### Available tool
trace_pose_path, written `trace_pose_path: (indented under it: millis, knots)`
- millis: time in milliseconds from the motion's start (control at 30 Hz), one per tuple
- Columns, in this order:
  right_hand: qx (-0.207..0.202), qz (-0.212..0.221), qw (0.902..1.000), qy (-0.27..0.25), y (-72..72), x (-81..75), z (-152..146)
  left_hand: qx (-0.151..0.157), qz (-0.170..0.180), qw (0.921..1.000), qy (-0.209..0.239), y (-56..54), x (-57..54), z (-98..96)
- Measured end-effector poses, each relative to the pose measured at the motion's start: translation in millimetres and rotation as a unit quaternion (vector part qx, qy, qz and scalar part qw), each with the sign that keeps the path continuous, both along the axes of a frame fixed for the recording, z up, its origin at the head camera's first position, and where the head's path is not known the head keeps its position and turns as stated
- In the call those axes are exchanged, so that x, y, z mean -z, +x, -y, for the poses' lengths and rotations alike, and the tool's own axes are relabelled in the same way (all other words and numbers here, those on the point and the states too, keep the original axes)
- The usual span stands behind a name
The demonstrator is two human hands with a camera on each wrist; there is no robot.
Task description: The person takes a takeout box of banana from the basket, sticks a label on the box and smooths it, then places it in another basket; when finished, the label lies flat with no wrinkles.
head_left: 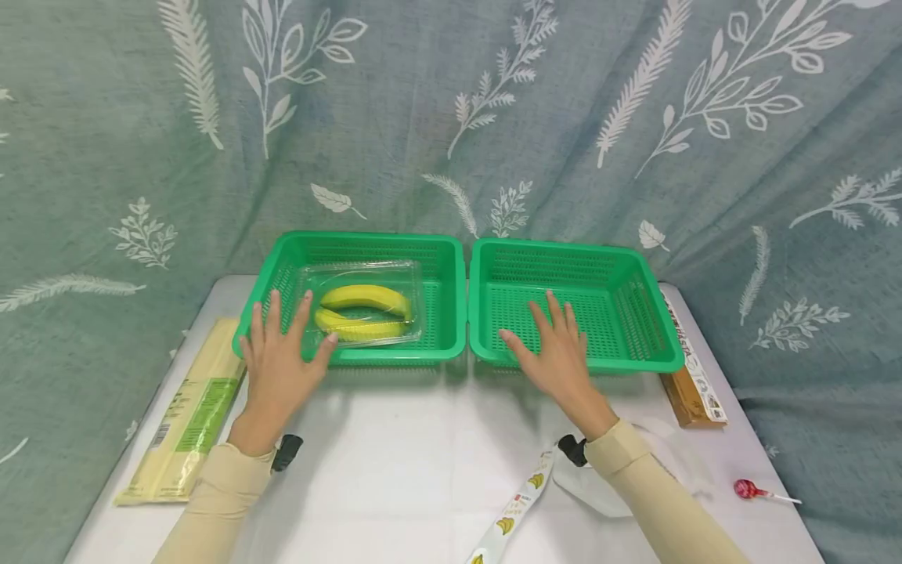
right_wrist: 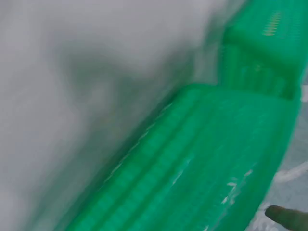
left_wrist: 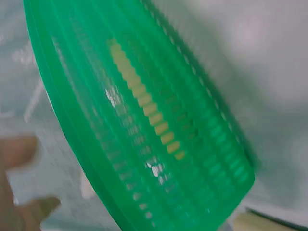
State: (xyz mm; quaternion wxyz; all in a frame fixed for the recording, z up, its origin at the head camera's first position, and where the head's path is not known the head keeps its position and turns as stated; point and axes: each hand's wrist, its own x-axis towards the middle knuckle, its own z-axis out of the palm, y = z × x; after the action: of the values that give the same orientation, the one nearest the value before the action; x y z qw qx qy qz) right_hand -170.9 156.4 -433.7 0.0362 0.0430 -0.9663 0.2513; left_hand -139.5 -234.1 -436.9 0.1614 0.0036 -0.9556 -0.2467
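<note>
My left hand, fingers spread, is over the front left corner of the left green basket and holds nothing. Inside that basket sits a clear plastic container with two bananas in it. Over the front rim of the right green basket my right hand is spread with nothing in its fingers. No contents show in the right basket. In the left wrist view, yellow shows through the slots of the basket wall. A fingertip shows beside the basket in the right wrist view.
A long yellowish packet with a green label lies at the left. A brown and white box is beside the right basket. Banana-print ribbon and clear plastic lie in front, with a red lollipop at far right.
</note>
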Motion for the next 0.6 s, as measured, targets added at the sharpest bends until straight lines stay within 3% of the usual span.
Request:
trace_pose_path:
  millis: [100,167,267,400,467,600]
  knots:
    - [-0.019,-0.033,0.9939,-0.103,-9.5,-10.9,22,-0.018,-0.03,0.9977,0.058,-14.4,-7.6,13.5]
    - [-0.031,-0.039,0.987,-0.153,-18.6,-17.5,42,-0.03,-0.012,0.9965,0.078,-26.6,-13.2,22.2]
    - [-0.046,-0.027,0.9789,-0.197,-31.5,-24.3,76,-0.034,0.08,0.9932,0.078,-45.2,-19.4,33.8]
    - [-0.053,0.011,0.9739,-0.221,-45.7,-24.5,117,-0.019,0.228,0.9715,0.063,-62.3,-20.9,45.1]
    - [-0.047,0.038,0.9719,-0.227,-51.2,-22.5,134,-0.012,0.265,0.9622,0.063,-66.5,-19.2,48.5]
    - [-0.025,0.106,0.9672,-0.23,-61.1,-17.1,157,-0.008,0.285,0.9559,0.071,-67.1,-17.7,51.5]
